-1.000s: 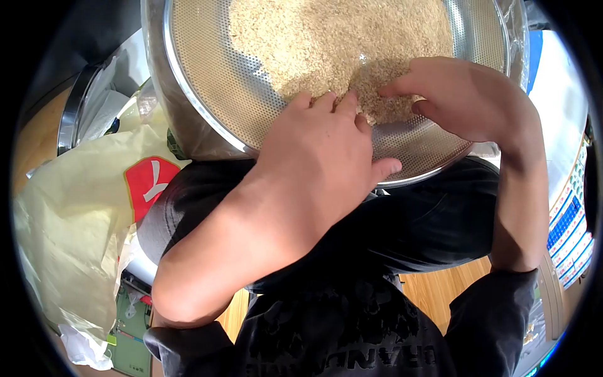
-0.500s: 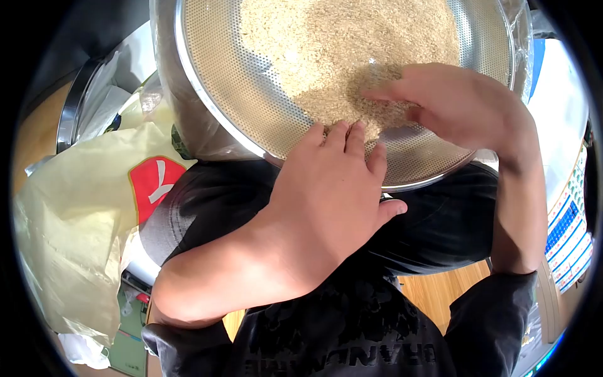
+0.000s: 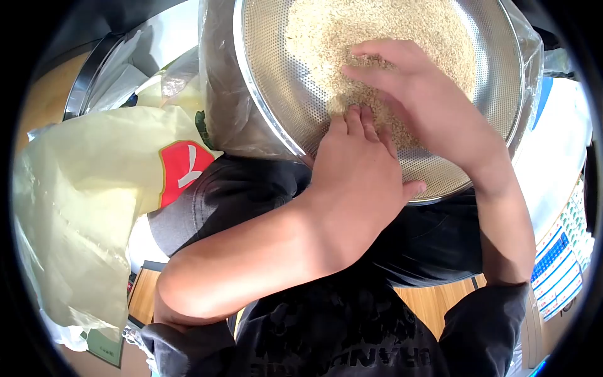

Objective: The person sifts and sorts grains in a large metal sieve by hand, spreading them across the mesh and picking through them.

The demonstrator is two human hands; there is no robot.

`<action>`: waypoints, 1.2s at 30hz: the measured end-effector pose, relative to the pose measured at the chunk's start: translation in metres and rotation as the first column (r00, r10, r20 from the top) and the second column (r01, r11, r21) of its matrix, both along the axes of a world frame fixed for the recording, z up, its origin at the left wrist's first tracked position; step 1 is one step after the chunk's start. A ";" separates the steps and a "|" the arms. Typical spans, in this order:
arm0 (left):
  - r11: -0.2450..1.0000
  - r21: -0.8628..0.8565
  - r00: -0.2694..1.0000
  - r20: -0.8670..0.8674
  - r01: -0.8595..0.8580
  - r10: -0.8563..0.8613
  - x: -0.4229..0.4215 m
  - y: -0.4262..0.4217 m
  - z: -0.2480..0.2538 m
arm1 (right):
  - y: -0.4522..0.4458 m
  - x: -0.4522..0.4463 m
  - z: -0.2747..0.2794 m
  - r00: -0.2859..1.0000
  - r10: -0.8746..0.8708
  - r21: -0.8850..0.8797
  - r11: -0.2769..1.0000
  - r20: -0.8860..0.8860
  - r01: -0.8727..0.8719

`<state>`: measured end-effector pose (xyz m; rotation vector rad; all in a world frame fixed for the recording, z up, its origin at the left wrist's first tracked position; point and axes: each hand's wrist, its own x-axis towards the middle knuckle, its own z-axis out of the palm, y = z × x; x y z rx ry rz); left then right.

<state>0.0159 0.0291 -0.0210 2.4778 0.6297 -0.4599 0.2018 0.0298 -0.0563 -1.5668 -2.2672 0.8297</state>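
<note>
A round perforated metal basin (image 3: 270, 81) holds a spread of pale brown grain (image 3: 383, 25). My left hand (image 3: 358, 169) reaches over its near rim, fingers apart, with the fingertips in the grain and the thumb near the rim. To the right, my right hand (image 3: 414, 94) curves over the grain, its fingers apart and touching the heap. The underside of that hand is partly hidden. Neither hand visibly grips anything. Clear plastic (image 3: 229, 94) surrounds the outside of the basin.
A pale yellow bag with a red patch (image 3: 81, 207) lies at the left. Behind it stands a round metal-rimmed container (image 3: 94, 75). My dark-clothed legs (image 3: 433, 245) are below the basin. A blue-and-white printed sheet (image 3: 556, 270) is at the right, above wooden flooring (image 3: 427, 308).
The basin, bag and surroundings have shifted rightward in view. My right hand has moved left and further over the grain. My left hand's fingertips remain at the grain's near edge.
</note>
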 end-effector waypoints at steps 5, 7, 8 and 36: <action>1.000 -0.026 0.997 0.072 -0.005 0.007 0.001 0.005 0.002 | -0.004 -0.016 -0.016 0.997 0.081 0.110 0.991 0.013 -0.082; 0.995 -0.072 0.997 -0.039 0.066 -0.069 0.004 0.009 0.006 | 0.000 -0.018 -0.017 0.995 0.096 0.120 0.988 0.027 -0.098; 0.995 -0.072 0.997 -0.040 0.063 -0.066 0.003 0.006 0.005 | 0.003 -0.020 -0.019 0.993 0.110 0.128 0.985 0.041 -0.114; 1.000 -0.001 0.990 -0.137 0.016 -0.016 0.008 -0.008 0.001 | 0.042 -0.045 -0.018 0.997 0.007 0.201 0.980 -0.072 0.007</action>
